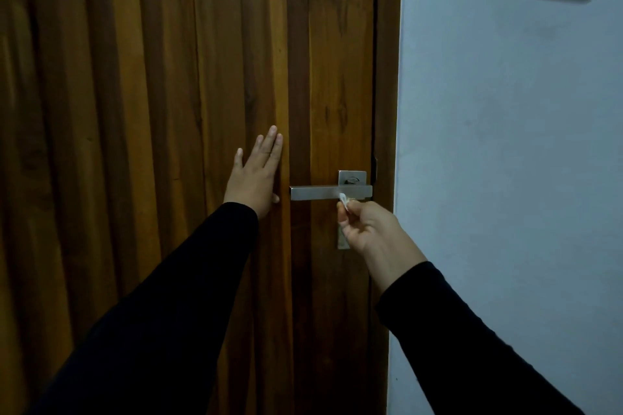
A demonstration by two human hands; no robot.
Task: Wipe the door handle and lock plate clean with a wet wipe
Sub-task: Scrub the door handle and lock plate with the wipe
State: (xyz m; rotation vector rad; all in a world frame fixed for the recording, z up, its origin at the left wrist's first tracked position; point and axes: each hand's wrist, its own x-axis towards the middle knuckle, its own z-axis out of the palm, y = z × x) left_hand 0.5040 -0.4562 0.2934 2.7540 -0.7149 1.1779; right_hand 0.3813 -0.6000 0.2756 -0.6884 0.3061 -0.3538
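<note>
black sleeves [161,313] lead in. left hand [254,175], fingers spread, flat on brown plank door [135,77]. right hand [367,229] pinches small white wet wipe [343,198] against brushed-steel lever handle [323,193]; square lock plate [352,177] above. pressing may depress the lever, slipping the wipe.

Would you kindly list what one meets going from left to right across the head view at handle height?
Wooden door → left hand, flat on the door → door handle → wet wipe pinched in the right hand → door frame → wall.

brushed metal handle [317,192] (matt); grained wood door [151,94].
</note>
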